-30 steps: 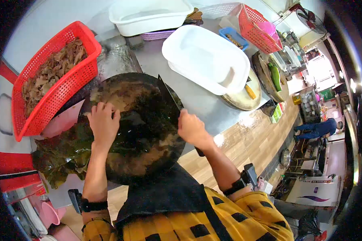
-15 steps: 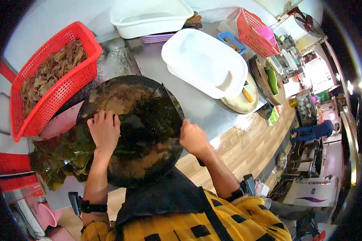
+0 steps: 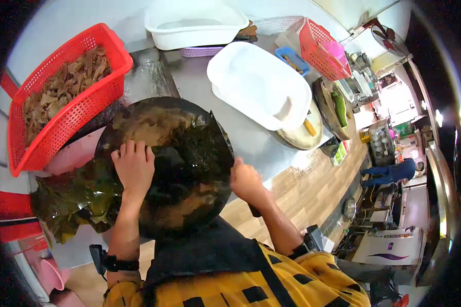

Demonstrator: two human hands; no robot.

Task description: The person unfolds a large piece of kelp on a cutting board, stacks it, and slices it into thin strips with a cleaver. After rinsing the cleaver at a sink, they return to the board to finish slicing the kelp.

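right hand [image 3: 246, 180] dropped slightly, fist closed on cleaver [image 3: 220, 132]; left hand [image 3: 134, 166] flat, open, pinning kelp [image 3: 189, 146] on round board [image 3: 143, 125]; slicing apparently underway, next stroke calls for fingers kept clear.

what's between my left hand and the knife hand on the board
In the head view, dark wet leaves spread over the round board fill the stretch between left hand and right hand, which grips a knife.

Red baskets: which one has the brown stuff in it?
The big red basket at the left edge, heaped with brown dried pieces. The smaller red basket far back on the right holds something pink instead.
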